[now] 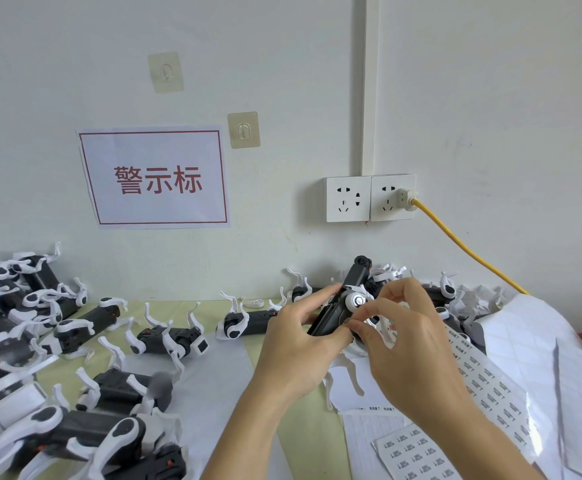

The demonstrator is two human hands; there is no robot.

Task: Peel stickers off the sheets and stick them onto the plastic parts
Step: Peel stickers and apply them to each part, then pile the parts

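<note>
My left hand (294, 337) grips a black and white plastic part (343, 306), holding it tilted above the table. My right hand (404, 327) pinches a small sticker (347, 321) against the lower side of that part with thumb and forefinger. A sticker sheet (417, 452) with rows of printed labels lies at the bottom right. A long strip of stickers (480, 372) runs under my right wrist.
Several black and white plastic parts (40, 358) are piled on the left and middle of the table. More parts (449, 292) lie by the wall. White backing sheets (559, 358) spread on the right. A yellow cable (462, 244) runs from the wall socket (391, 199).
</note>
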